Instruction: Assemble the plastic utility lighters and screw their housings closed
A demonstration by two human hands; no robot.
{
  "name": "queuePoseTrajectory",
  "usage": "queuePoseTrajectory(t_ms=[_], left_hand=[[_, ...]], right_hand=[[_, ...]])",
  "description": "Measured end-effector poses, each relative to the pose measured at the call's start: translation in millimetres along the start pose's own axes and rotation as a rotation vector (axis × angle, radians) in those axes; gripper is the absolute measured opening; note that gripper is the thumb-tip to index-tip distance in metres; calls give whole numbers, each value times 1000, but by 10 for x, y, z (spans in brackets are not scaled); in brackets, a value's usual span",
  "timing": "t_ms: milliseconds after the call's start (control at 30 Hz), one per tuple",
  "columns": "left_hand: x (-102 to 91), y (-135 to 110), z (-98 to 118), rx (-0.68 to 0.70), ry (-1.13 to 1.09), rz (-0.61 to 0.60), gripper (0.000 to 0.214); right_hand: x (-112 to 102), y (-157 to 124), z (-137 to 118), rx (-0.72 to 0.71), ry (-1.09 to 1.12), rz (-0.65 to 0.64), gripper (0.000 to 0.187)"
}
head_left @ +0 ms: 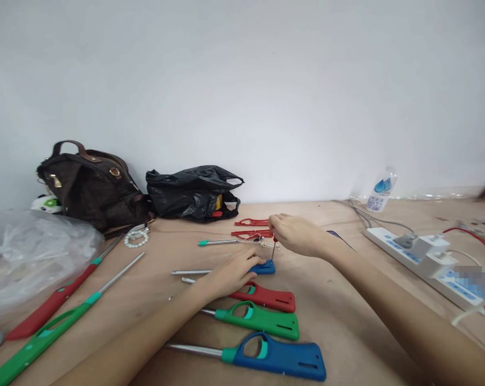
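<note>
The blue handle (266, 267) lies flat on the desk (347, 300), a little beyond the middle. Its long axis runs left to right, and a metal tube (186, 272) points out leftward from under our left hand (232, 274). That hand lies over the handle from the near left, fingers curled down on it and pinning it to the desk. Only the handle's right end shows.

Our right hand (296, 235) comes in from the right and sits just above and behind that exposed end. Its fingers are pinched shut on a small screwdriver (273, 251), which stands nearly upright with its tip down on the handle. So the right hand is nearer to the bare end, and the left covers the rest.

Nearer us, three lighters lie parallel to the handle: red (272, 298), green (266, 320) and blue (282, 358). Beyond the hands lie two red shells (252, 222), and a power strip (427, 257) runs along the right.
</note>
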State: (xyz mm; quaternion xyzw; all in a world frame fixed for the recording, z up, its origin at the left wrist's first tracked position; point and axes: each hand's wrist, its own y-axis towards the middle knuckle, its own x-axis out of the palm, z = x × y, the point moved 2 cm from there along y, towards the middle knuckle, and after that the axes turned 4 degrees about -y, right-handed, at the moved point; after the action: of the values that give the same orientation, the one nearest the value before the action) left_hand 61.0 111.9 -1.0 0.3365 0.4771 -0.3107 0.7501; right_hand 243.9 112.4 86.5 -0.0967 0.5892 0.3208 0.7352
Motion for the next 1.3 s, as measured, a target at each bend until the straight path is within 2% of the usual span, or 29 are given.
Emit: queuePoseTrajectory(t_ms=[100,233,400,467,633,767,867,1033,1167,1300], left_hand=[[8,-2,-11,7,13,-1,36],[10,-2,-11,-3,13,8,36],[-4,-3,11,15,-10,22,34],[-9,-4,15,5,-9,14,34],[-10,-3,13,1,-19,21,34],[-3,-2,9,1,-21,12,34],[-3,-3,9,0,-9,8,35],[-3,-6,4,2,-22,19,35],[-1,-4,7,6,-23,18,36],[-1,-5,4,10,-33,33,33]], right_hand=[[-5,48,-24,41,-64,-57,21],[-42,6,-18,62,-83,-98,36],[-58,-76,33,5,61,-92,20],[-44,-50,40,23,34,-105,18],[-25,29,5,81,-94,-90,32],[-32,-13,-3,2,-51,-40,20],[-22,-16,17,-11,-43,-64,16],[-8,10,19,4,-81,-100,36],[-35,-46,7,-45,50,-40,17],[-46,-24,-6,-35,21,-42,15]])
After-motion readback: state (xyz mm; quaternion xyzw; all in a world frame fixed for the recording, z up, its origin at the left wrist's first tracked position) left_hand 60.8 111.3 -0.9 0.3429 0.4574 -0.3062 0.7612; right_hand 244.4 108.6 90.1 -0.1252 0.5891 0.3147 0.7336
